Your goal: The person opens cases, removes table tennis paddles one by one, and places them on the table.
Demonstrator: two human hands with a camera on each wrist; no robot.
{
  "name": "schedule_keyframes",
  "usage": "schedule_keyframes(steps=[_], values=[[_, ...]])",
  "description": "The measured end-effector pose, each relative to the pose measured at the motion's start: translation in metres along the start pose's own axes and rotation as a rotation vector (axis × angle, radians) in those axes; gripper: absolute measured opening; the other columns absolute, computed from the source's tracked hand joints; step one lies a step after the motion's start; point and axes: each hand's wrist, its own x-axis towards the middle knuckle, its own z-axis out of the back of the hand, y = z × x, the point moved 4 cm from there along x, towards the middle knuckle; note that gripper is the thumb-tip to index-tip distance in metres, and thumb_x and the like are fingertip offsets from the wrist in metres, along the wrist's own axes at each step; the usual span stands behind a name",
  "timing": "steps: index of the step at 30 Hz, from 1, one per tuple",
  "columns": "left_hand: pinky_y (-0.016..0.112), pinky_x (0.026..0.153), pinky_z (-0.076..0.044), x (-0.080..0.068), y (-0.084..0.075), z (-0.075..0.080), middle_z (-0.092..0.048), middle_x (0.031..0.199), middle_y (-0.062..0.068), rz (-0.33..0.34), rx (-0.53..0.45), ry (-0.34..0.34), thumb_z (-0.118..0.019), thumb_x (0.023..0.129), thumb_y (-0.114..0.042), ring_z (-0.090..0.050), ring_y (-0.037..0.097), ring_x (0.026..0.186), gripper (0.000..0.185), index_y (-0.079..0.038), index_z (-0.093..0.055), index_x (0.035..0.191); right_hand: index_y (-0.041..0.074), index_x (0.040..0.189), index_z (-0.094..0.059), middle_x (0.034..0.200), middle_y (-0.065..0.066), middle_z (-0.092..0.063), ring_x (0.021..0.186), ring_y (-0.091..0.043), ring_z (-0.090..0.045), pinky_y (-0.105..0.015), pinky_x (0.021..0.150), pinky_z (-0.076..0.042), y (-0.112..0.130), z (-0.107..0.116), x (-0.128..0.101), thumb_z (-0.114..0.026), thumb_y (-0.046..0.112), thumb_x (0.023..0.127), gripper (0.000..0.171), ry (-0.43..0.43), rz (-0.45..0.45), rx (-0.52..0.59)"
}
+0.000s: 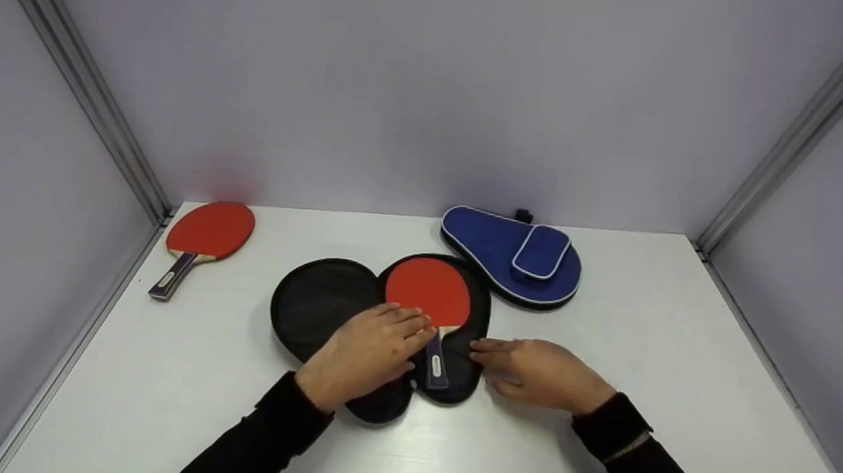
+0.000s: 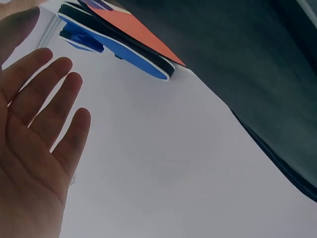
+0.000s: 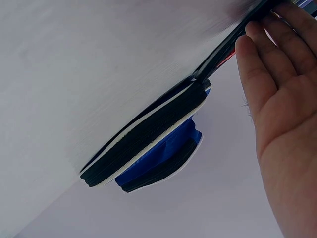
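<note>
In the head view a red table tennis paddle [image 1: 428,291] lies in the right half of an unzipped black paddle case [image 1: 319,296], its dark handle towards the person. My left hand [image 1: 371,349] is over the middle of the case, fingertips by the paddle's neck; whether they touch it I cannot tell. The left wrist view has those fingers [image 2: 54,106] extended and spread. At the case's right edge is my right hand [image 1: 535,369], fingertips against the rim. Straight fingers of that hand [image 3: 277,54] also appear beside the rim in the right wrist view.
A closed blue paddle case [image 1: 488,245] with white piping and a small pocket lies behind, touching or nearly touching the black one. Another red paddle [image 1: 211,229] lies at the table's back left. Pale walls [image 1: 433,94] enclose the white table [image 1: 178,368].
</note>
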Motion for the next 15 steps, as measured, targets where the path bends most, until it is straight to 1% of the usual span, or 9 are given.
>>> schedule_keyframes(steps=[4, 7, 11, 15], values=[[0.034, 0.127, -0.059, 0.003, -0.012, -0.004, -0.078, 0.158, -0.005, -0.051, 0.030, 0.007, -0.089, 0.106, -0.047, -0.074, 0.013, 0.147, 0.059, -0.023, -0.076, 0.158, 0.007, 0.153, -0.078, 0.159, -0.010, -0.078, 0.145, -0.027, -0.079, -0.048, 0.118, -0.068, 0.000, 0.000, 0.000, -0.076, 0.018, 0.110, 0.044, 0.004, -0.002, 0.005], [0.031, 0.125, -0.060, 0.005, -0.019, -0.007, -0.080, 0.155, -0.007, -0.088, 0.059, -0.006, -0.088, 0.106, -0.045, -0.075, 0.011, 0.144, 0.053, -0.025, -0.079, 0.154, 0.007, 0.153, -0.079, 0.159, -0.009, -0.078, 0.145, -0.027, -0.079, -0.048, 0.117, -0.068, 0.000, 0.000, 0.000, -0.076, 0.018, 0.110, 0.044, 0.006, -0.005, 0.006], [0.030, 0.123, -0.061, 0.008, -0.028, -0.010, -0.082, 0.152, -0.011, -0.120, 0.084, -0.015, -0.084, 0.110, -0.042, -0.076, 0.008, 0.143, 0.043, -0.028, -0.081, 0.151, 0.007, 0.153, -0.078, 0.159, -0.009, -0.078, 0.145, -0.027, -0.079, -0.048, 0.117, -0.068, 0.000, 0.000, 0.000, -0.076, 0.018, 0.110, 0.044, 0.012, -0.001, 0.006], [0.028, 0.122, -0.061, 0.011, -0.035, -0.013, -0.081, 0.152, -0.014, -0.143, 0.101, 0.011, -0.079, 0.114, -0.036, -0.075, 0.006, 0.143, 0.036, -0.032, -0.082, 0.150, 0.007, 0.153, -0.078, 0.159, -0.009, -0.078, 0.145, -0.027, -0.079, -0.048, 0.117, -0.068, 0.000, 0.000, 0.000, -0.076, 0.019, 0.111, 0.044, 0.016, -0.002, -0.002]])
